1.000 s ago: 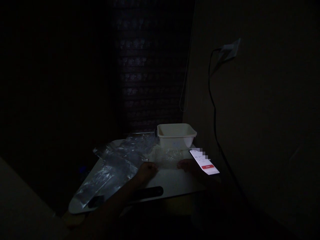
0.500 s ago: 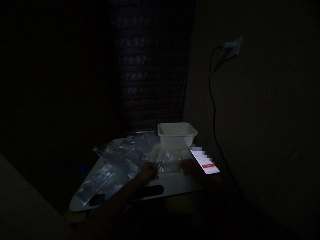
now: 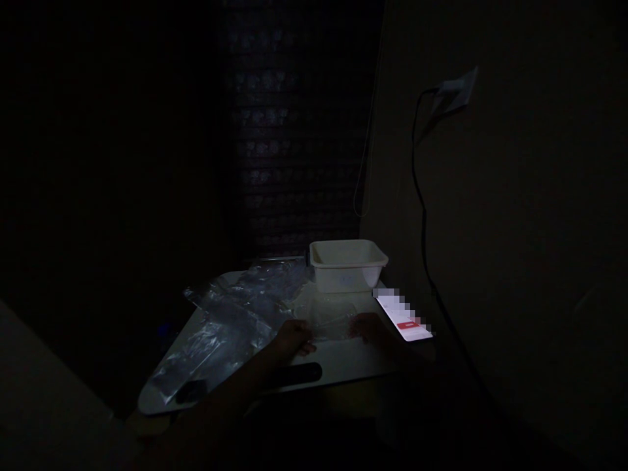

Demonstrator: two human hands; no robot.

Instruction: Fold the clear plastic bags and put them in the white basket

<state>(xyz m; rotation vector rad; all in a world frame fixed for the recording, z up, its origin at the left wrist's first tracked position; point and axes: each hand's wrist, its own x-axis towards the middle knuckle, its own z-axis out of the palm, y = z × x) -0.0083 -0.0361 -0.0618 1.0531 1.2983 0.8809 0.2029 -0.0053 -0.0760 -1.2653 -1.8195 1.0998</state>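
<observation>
A clear plastic bag (image 3: 331, 319) is stretched between my two hands, low over the small white table (image 3: 343, 358). My left hand (image 3: 293, 337) pinches its left edge, fingers closed. At the opposite edge my right hand (image 3: 366, 327) is closed on the bag too, though dim light blurs its fingers. To the left, a heap of clear plastic bags (image 3: 226, 327) covers much of the tabletop. Just behind the held bag stands a white plastic tub (image 3: 347, 278).
A lit phone (image 3: 407, 320) lies at the table's right edge. A black cable (image 3: 422, 216) hangs from a wall socket (image 3: 458, 90) on the right. Near the front edge is a dark slot (image 3: 297, 373), with a small dark object (image 3: 191, 391) at the front left corner.
The bag between my hands looks flatter and less shiny than before. Both hands have stayed nearly in place.
</observation>
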